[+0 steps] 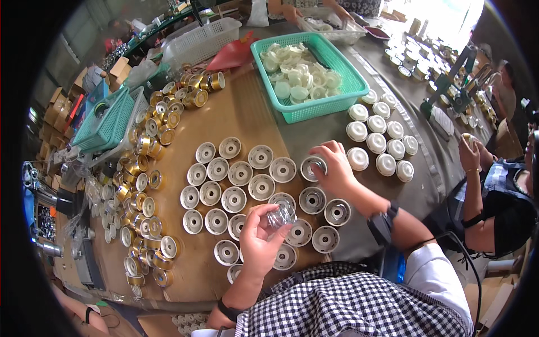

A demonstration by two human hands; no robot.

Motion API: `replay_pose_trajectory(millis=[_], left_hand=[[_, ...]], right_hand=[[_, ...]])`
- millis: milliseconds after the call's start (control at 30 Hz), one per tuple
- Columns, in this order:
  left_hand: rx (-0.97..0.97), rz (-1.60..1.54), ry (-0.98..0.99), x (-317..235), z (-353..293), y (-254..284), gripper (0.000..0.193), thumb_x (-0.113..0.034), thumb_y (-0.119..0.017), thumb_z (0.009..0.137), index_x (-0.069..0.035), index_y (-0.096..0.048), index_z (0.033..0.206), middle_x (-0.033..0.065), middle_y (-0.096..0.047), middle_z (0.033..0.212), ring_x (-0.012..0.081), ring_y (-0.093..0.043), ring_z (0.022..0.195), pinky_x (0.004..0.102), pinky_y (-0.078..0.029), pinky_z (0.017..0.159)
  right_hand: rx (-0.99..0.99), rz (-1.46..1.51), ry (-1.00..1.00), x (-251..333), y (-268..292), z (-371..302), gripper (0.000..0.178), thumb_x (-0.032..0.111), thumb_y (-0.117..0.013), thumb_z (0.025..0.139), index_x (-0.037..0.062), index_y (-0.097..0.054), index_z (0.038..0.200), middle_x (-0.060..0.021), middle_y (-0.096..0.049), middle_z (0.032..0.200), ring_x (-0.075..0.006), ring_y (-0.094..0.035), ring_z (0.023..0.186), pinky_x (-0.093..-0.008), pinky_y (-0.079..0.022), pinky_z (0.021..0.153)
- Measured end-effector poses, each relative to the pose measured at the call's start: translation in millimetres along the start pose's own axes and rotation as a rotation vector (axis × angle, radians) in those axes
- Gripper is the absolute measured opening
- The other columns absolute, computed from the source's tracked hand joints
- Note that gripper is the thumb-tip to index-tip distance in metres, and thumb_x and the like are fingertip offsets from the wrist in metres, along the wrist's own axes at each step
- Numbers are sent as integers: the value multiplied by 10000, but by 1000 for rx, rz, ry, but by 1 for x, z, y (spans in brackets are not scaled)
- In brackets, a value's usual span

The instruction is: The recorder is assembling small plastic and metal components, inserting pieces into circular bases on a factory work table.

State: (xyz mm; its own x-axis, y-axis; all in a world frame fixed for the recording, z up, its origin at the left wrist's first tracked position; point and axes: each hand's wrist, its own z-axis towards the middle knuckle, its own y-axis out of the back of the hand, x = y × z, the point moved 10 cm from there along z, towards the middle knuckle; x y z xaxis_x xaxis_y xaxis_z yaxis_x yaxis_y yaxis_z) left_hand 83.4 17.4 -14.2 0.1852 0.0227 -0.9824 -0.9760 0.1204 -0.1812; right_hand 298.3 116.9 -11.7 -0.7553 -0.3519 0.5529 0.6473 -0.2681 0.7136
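Note:
Held in the fingers of my left hand (257, 238) is a small stack of shiny, see-through rings (282, 215), above the near rows of white round caps. My right hand (337, 170) is closed, its fingertips at a shiny ring inside a white cap (306, 169) at the right of the group. Around both hands stand several white caps (261, 186), hollow side up, each with a hole in its middle. Some near my right hand, such as this cap (312, 200), have a shiny ring inside.
Gold-rimmed caps (147, 206) lie in a long heap at the left. A green basket (314, 106) of translucent plastic pieces stands at the back. White domed caps (377, 142) sit right of my right hand. Co-workers are at the right (488, 208) and far edge.

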Motion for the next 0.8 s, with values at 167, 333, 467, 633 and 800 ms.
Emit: replay_pose_trajectory(millis=[167, 333, 467, 633, 800], left_hand=[[-17, 290, -191, -34, -10, -7, 530, 52, -810, 805, 8, -564, 1273, 82, -567, 1235, 160, -658, 1033, 302, -585, 898], [-7, 724, -408, -64, -21, -16, 480, -35, -857, 790, 28, -616, 1200, 69, -678, 1035, 157, -705, 869, 292, -607, 753], [17, 229, -8, -23, -26, -1, 394, -229, -786, 914, 31, -621, 1159, 64, -705, 886, 149, -685, 728, 254, -561, 629], [-54, -310, 518, 27, -38, 18, 493, -492, -582, 1020, -1, -629, 1024, 32, -658, 817, 82, -567, 552, 202, -438, 504], [115, -856, 723, 47, -49, 14, 548, -559, -533, 1021, -19, -625, 1044, 14, -545, 720, 72, -473, 530, 203, -358, 497]], right_hand=[[456, 846, -220, 82, -8, -42, 445, 335, -726, 952, -35, -646, 1187, -178, -721, 958, -180, -690, 787, -338, -557, 679], [660, 676, -269, 103, 2, -61, 421, 298, -720, 962, -23, -652, 1226, -125, -713, 836, -159, -672, 752, -318, -536, 665], [495, 626, 51, 123, 29, -62, 412, 228, -741, 931, 14, -636, 1267, -139, -672, 1066, -233, -695, 880, -355, -567, 745], [470, 284, 654, 168, 39, -90, 486, 149, -712, 813, 95, -633, 1290, -108, -591, 1309, -285, -611, 1189, -363, -601, 850], [269, 299, 862, 203, 77, -96, 510, 140, -681, 793, 66, -623, 1294, -99, -598, 1338, -253, -641, 1131, -340, -603, 854]])
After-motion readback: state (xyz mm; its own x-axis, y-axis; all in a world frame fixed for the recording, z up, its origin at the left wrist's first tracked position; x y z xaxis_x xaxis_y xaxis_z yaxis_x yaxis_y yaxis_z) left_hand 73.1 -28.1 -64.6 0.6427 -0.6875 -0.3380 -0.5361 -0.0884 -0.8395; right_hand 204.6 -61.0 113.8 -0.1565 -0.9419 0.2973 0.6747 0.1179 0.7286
